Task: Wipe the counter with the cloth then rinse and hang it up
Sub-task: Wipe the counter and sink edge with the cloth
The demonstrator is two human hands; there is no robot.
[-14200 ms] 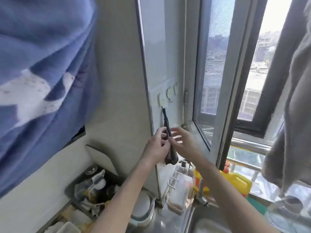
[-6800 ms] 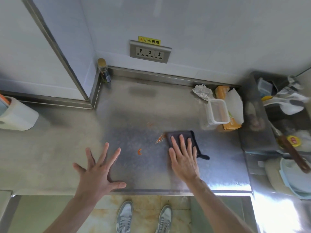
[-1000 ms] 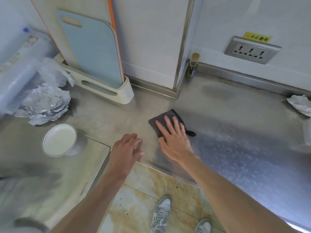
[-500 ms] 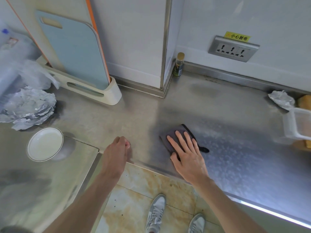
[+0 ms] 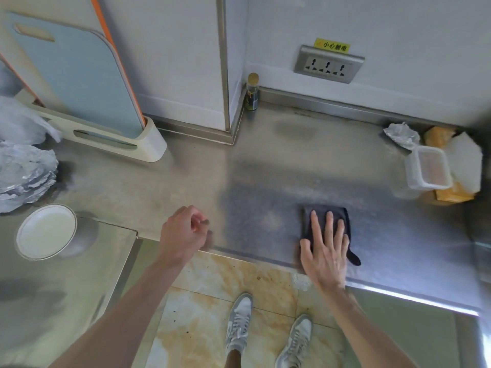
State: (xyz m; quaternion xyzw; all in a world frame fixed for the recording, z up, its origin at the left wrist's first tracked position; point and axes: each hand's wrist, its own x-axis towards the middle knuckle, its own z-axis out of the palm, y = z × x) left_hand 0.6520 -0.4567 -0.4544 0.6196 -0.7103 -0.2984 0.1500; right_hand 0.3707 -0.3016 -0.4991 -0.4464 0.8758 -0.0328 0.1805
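We see a steel counter [image 5: 265, 160] from above. The right hand [image 5: 325, 251] lies flat on a dark cloth [image 5: 307, 224]. Its fingers are straight and spread, and they press the cloth down on the counter. They are not wrapped round it. The cloth is folded and sits near the front edge of the counter. A small corner of it sticks out by the little finger.

The left hand [image 5: 183, 232] is well apart from the cloth, at the front edge of the counter. Its fingers are curled in like a loose fist. It looks a bit blurry, and we see nothing in it.

A small bottle [image 5: 252, 92] stands in the back corner by the wall. A wall socket [image 5: 329, 65] is above the counter, with a yellow sticker [image 5: 331, 46] on top of it. On the left, a light blue cutting board [image 5: 79, 83] stands in a cream holder [image 5: 148, 144]. Near it are crumpled foil [image 5: 24, 173] and a white bowl [image 5: 46, 231]. On the right sits a clear plastic box [image 5: 427, 168]. Grey shoes [image 5: 239, 325] stand on the tile floor below.
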